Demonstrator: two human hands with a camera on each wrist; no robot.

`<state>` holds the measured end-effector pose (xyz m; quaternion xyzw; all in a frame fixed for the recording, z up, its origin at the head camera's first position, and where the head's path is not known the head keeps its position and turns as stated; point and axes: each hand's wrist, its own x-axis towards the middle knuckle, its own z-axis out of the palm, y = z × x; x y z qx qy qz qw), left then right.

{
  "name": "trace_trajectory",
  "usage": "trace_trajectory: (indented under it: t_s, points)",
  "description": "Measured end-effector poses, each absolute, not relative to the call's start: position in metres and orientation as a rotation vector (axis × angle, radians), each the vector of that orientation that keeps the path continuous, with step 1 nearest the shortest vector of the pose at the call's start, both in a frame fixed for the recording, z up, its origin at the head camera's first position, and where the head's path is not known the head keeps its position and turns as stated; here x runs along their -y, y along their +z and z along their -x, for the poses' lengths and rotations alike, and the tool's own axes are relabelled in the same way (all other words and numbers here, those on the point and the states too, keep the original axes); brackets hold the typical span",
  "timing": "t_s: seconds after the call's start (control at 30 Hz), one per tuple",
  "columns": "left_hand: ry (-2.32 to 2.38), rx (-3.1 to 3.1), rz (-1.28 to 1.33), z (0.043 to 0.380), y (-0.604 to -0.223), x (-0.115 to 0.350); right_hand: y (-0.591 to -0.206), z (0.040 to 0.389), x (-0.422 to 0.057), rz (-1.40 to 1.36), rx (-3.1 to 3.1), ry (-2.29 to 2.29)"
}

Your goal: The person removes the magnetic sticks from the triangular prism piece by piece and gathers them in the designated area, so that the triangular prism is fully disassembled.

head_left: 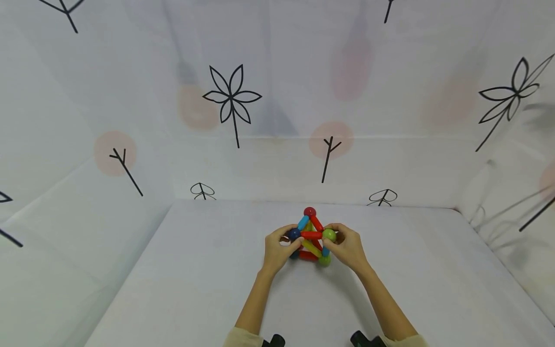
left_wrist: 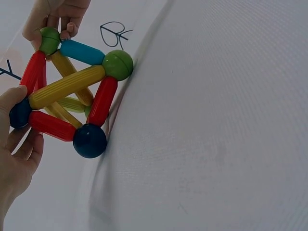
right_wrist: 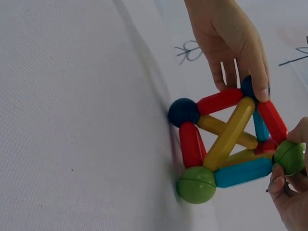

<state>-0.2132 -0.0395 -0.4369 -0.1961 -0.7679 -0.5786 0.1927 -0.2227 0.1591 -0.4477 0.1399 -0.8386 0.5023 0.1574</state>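
Ball-and-rod frame (head_left: 310,235) held between both hands over counter (head_left: 195,289), in front of person; whether base touches counter cannot be told. Left hand (head_left: 274,250): thumb and fingers closed about upper dark blue ball (head_left: 295,234). Right hand (head_left: 350,246): thumb and fingers pinching upper green ball (head_left: 329,234). Upper red rod (right_wrist: 273,120) links gripped balls. Yellow rod (left_wrist: 67,87) slants from gripped blue ball to lower green ball (left_wrist: 118,65). Lower dark blue ball (left_wrist: 90,140) joined to lower green ball by lower red rod (left_wrist: 102,101). Red ball (head_left: 310,212) at top.
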Motion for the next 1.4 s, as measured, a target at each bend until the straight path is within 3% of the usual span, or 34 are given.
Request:
trace_trajectory:
  t_s: [0.4,0.9,1.13,1.4]
  points:
    - [-1.638,2.154,0.522,0.233,-0.469,0.039,-0.453,0.224,-0.157,-0.32,2.314,1.546]
    - [-1.613,2.176,0.527,0.235,-0.471,0.041,-0.451,0.223,-0.168,-0.332,2.277,1.658]
    - [-1.634,2.181,0.497,0.232,-0.467,0.039,-0.447,0.223,-0.174,-0.396,2.326,1.703]
    - [-1.643,2.174,0.552,0.212,-0.437,0.039,-0.431,0.214,-0.172,-0.403,2.409,1.644]
